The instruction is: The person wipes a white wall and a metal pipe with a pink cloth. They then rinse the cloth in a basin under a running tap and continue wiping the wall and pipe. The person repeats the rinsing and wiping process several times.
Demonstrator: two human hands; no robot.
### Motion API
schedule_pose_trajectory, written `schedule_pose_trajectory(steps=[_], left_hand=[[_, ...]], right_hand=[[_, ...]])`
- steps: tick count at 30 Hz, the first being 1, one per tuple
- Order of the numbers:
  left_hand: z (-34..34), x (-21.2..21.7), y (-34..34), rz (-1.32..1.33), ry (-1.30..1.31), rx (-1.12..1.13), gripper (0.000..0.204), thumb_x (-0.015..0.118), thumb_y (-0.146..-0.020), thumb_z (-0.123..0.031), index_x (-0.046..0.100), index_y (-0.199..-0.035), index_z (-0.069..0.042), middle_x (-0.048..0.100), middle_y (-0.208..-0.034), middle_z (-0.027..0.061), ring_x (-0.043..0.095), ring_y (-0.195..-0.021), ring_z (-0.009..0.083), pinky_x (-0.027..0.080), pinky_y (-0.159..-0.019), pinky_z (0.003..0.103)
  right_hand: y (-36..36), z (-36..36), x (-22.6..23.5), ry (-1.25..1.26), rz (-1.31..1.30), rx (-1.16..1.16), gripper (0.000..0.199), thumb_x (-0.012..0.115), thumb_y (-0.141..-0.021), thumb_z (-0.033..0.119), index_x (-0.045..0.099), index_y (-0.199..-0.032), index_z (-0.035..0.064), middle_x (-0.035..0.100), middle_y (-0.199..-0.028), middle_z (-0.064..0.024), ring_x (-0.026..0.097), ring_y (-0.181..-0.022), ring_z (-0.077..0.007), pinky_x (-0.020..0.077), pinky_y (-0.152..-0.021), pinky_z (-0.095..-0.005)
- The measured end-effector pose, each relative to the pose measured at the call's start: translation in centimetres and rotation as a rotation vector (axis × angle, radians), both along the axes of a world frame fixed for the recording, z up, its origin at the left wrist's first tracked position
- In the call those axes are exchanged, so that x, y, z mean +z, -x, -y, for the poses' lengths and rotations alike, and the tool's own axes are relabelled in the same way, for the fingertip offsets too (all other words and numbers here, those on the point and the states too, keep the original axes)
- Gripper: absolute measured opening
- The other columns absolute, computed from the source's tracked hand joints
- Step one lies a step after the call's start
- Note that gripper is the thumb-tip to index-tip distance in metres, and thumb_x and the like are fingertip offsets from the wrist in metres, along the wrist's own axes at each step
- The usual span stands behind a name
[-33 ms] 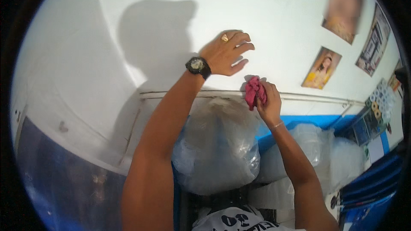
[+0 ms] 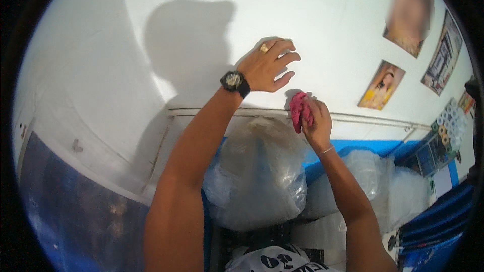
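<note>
My left hand [image 2: 264, 65] rests on the white wall [image 2: 307, 10], fingers apart and slightly bent, holding nothing. It wears a ring and a black wristwatch [image 2: 234, 81]. Lower and to the right, my right hand [image 2: 318, 126] grips a crumpled dark pink cloth [image 2: 298, 111]. The cloth is bunched against the wall, just over a thin white pipe-like strip [image 2: 353, 117] that runs along it. My right fingertips are partly hidden by the cloth.
Below my hands stands a large clear plastic bag [image 2: 257, 186], with more plastic-wrapped bundles [image 2: 363, 171] on the right. Pictures [image 2: 381, 84] hang on the right of the wall. Several rolls [image 2: 448, 121] are stacked at far right. A dark blue panel [image 2: 75, 206] fills the lower left.
The whole view has shifted slightly right and down. Both hands keep nearly the same places on the wall, and the cloth stays in my right hand.
</note>
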State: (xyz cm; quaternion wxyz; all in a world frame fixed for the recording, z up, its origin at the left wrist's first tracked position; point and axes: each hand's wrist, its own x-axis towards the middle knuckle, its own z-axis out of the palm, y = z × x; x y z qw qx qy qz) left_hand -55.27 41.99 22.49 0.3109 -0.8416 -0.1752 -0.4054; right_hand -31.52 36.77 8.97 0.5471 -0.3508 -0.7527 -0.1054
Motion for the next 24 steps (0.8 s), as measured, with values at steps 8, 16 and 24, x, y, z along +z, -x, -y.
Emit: schedule_pose_trajectory(steps=[8,16,24], left_hand=[[0.6,-2.4,13.3,0.228,-0.185,0.421,0.039,0.074,-0.090,-0.029,0.063,-0.127,-0.021,0.056,-0.128,0.0063,0.053,-0.125,0.0267,0.044,-0.106,0.045],[-0.5,-3.3,14.2,0.186,-0.302,0.435,0.041,0.071,-0.092,-0.036,0.062,-0.130,-0.023,0.055,-0.133,0.0003,0.053,-0.127,0.0219,0.044,-0.106,0.042],[-0.2,-3.0,14.6,0.172,-0.248,0.332,0.047,0.078,-0.086,-0.029,0.064,-0.131,-0.021,0.058,-0.131,0.0053,0.056,-0.127,0.0271,0.043,-0.107,0.047]], right_hand=[[14.3,-1.2,1.4,-0.127,0.497,0.269,0.048,0.078,-0.074,0.005,0.071,-0.121,0.0120,0.066,-0.113,-0.0090,0.063,-0.106,-0.0304,0.0532,-0.094,-0.0426],[23.4,-1.5,1.4,-0.159,0.616,0.403,0.036,0.070,-0.086,0.018,0.071,-0.122,0.0114,0.066,-0.118,-0.0046,0.062,-0.112,-0.0258,0.0503,-0.099,-0.0403],[14.2,-0.8,3.0,-0.104,0.815,0.260,0.040,0.070,-0.085,0.016,0.071,-0.125,0.0136,0.062,-0.124,-0.0056,0.059,-0.117,-0.0241,0.0481,-0.105,-0.0404]])
